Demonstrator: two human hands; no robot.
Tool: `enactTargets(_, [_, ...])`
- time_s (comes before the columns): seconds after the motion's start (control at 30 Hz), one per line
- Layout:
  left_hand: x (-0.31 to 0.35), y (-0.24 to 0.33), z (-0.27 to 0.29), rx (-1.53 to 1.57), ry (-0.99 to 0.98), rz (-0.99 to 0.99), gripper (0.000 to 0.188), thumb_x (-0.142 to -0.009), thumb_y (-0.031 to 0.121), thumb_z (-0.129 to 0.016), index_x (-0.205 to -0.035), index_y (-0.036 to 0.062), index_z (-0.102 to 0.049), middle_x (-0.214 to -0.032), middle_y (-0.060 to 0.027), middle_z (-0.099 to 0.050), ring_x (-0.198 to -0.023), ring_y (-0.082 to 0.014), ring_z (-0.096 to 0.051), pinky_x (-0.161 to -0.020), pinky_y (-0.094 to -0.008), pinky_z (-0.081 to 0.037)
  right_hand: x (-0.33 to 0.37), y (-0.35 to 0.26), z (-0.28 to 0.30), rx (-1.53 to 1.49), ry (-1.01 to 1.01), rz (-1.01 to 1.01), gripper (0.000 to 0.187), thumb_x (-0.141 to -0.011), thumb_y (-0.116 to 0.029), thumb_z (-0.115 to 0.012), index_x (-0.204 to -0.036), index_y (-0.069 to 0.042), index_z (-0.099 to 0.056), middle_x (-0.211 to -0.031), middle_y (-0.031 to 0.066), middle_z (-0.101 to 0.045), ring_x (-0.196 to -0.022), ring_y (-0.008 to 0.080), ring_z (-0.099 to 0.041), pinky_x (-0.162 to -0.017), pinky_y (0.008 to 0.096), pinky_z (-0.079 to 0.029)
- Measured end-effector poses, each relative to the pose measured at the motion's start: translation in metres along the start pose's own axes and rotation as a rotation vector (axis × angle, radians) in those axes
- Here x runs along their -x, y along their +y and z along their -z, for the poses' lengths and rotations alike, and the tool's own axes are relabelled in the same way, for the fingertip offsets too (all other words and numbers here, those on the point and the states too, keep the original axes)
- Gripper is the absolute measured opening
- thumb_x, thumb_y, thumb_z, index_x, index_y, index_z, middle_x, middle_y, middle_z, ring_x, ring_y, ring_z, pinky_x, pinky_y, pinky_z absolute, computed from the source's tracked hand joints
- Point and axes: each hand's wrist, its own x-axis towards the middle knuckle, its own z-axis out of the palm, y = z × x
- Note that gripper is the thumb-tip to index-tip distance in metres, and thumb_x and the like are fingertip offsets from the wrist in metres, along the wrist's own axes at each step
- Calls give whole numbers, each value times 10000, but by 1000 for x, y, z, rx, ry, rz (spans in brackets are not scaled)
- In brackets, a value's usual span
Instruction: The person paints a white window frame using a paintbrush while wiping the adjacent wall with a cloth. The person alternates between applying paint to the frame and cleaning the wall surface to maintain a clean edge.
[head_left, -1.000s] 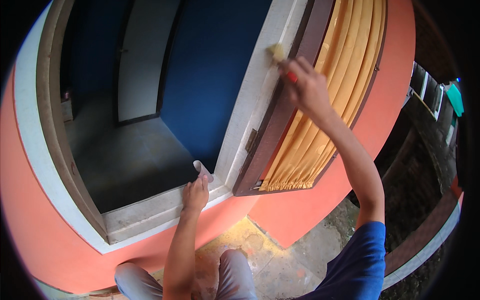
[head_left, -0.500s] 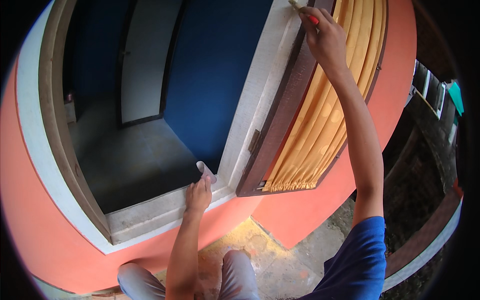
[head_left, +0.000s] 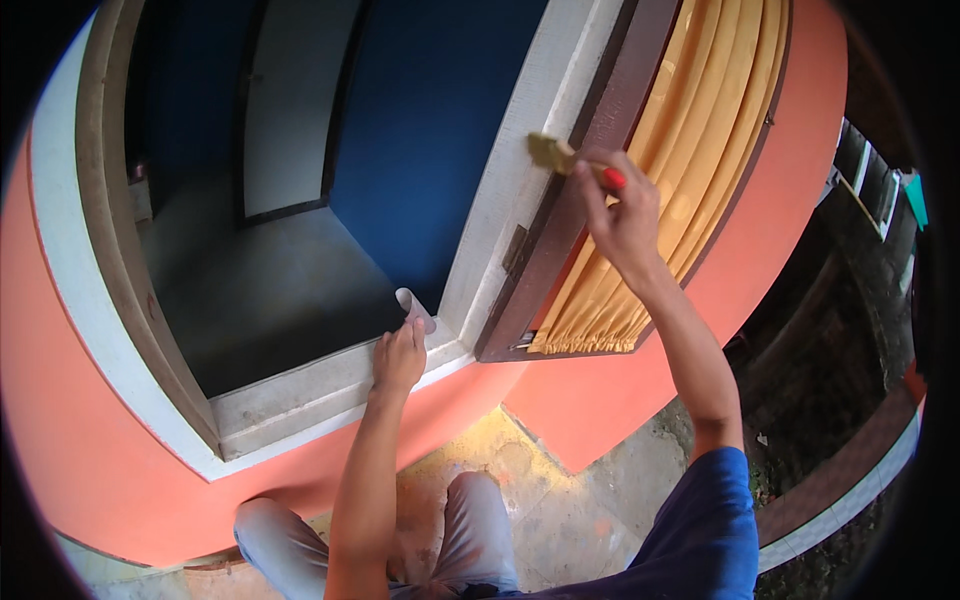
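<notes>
My right hand [head_left: 630, 215] is closed around a paintbrush [head_left: 548, 153] with a red handle end. The brush's bristles lie over the whitish upright of the window frame [head_left: 490, 210], beside the hinged brown shutter; whether they touch it I cannot tell. My left hand [head_left: 402, 357] rests at the right end of the window sill [head_left: 290, 392], its fingers closed on a curled sheet [head_left: 420, 316] that looks like sandpaper. The sheet's rolled edge stands up near the frame's lower right corner.
The open brown shutter [head_left: 608, 130] carries a gathered yellow curtain [head_left: 680, 190]. A metal hinge [head_left: 515, 248] joins it to the frame. Coral wall [head_left: 110, 420] surrounds the opening. Inside are a blue wall [head_left: 420, 130] and a pale door [head_left: 295, 110]. Yellow stains mark the paving [head_left: 500, 440] below.
My right hand has come down along the frame with the paintbrush, from near the top of view. My left hand stays on the sill with the curled sheet. The view has shifted slightly.
</notes>
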Motion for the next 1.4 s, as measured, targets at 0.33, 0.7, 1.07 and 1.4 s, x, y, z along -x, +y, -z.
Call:
enactTargets(0.33, [-1, 4, 3, -33, 18, 4, 556, -1099, 384, -368, -882, -16, -687, -993, -275, -719, -964, -501, -648, -938, -581, -468, 165, -51, -59, -142, -300, -164, 108, -932, -89, -705, -967, -25, -626, -852, 135, -679, -695, 248, -700, -527, 351, -556])
enactTargets(0.7, [1, 6, 9, -25, -23, 53, 581, -1102, 420, -352, -888, -21, -664, -1023, -279, -709, -972, -506, -622, -951, -584, -444, 172, -68, -68, -15, -50, -191, 211, -930, -50, -711, -1127, -36, -636, -940, 139, -645, -708, 306, -679, -557, 403, -555])
enactTargets(1.07, [0, 6, 6, 2, -12, 37, 589, -1104, 420, -335, -914, -20, -678, -1015, -286, -707, -961, -521, -624, -948, -589, -446, 98, -55, -82, -180, -398, -160, 129, -944, -62, -637, -1062, -11, -638, -922, 197, -670, -733, 421, -694, -661, 496, -588])
enactTargets(1.4, [-4, 9, 4, -13, -16, 50, 549, -1097, 389, -364, -918, -8, -697, -970, -275, -720, -944, -496, -654, -928, -580, -480, 146, -48, -148, -147, -687, -192, 140, -915, -101, -649, -909, 36, -622, -791, 262, -684, -732, 473, -684, -698, 541, -571])
